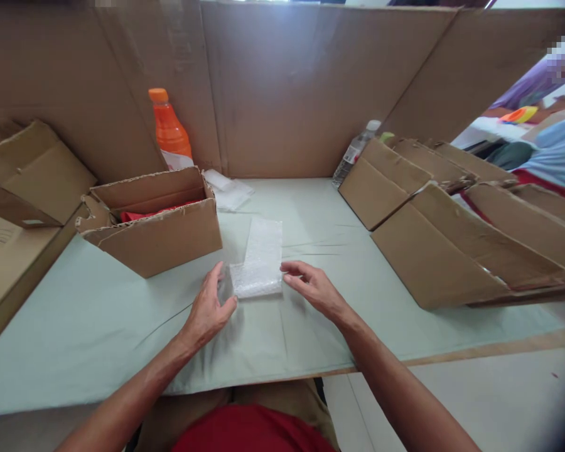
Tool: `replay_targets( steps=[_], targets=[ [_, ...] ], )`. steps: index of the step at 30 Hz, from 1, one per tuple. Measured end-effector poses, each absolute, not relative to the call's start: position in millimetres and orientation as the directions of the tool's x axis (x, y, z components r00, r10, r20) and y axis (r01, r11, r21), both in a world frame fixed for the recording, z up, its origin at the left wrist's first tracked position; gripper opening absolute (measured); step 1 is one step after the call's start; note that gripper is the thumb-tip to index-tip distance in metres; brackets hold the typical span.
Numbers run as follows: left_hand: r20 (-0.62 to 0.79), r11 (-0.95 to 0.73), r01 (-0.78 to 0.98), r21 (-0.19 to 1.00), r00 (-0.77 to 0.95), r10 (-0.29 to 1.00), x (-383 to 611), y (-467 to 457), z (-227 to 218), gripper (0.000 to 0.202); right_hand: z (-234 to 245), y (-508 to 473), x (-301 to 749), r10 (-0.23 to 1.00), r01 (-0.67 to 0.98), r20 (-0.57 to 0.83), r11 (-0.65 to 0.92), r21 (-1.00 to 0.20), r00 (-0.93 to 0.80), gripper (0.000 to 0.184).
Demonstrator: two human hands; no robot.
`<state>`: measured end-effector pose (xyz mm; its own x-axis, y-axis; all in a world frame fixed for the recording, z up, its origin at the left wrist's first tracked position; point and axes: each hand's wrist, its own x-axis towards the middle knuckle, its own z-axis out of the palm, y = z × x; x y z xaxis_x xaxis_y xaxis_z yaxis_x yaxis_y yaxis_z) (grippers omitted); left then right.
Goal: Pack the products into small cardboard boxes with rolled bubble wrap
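Clear bubble wrap [262, 251] lies on the table in front of me, its lower part spread wider to the left than its upper part. At its left edge is my left hand [210, 306], open, thumb and fingers apart, with the thumb tip at the lower left corner. My right hand [313, 285] is on the other side, fingers loosely curved and apart, their tips at the right edge of the wrap. Whether the fingertips press on the wrap I cannot tell.
An open cardboard box [164, 235] with red material stands at left, before an orange bottle [172, 132]. Clear plastic pieces [228, 191] lie behind. At right are several cardboard boxes [442, 245] and a clear bottle [355, 154]. A cardboard wall [311, 94] closes the back.
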<state>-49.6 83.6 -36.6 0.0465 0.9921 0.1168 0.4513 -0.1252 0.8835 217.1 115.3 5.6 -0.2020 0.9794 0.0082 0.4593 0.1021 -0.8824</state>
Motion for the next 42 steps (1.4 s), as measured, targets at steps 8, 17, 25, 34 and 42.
replay_targets(
  steps=[8,17,25,34,42],
  targets=[
    [0.102,-0.096,0.246,0.965,-0.013,0.995,-45,54,-24,0.070,-5,116,171,0.966,0.384,0.153,0.225,-0.896,-0.209,0.052],
    [0.091,-0.176,0.468,0.866,0.197,0.976,-41,30,-27,0.062,-17,33,192,0.987,0.443,0.023,0.092,-0.892,-0.159,0.047],
    [0.125,-0.254,0.654,0.713,0.238,0.963,-35,35,-24,0.060,-23,27,188,0.986,0.559,0.114,0.165,-0.812,-0.125,0.053],
    [0.209,-0.325,0.774,0.544,0.250,0.946,-29,39,-27,0.062,-22,13,191,0.790,0.730,0.432,0.590,-0.344,-0.435,0.037],
    [0.332,-0.553,0.597,0.581,0.446,0.831,-45,22,-8,0.056,-22,28,183,0.825,0.610,0.407,0.564,-0.557,-0.392,0.020]
  ],
)
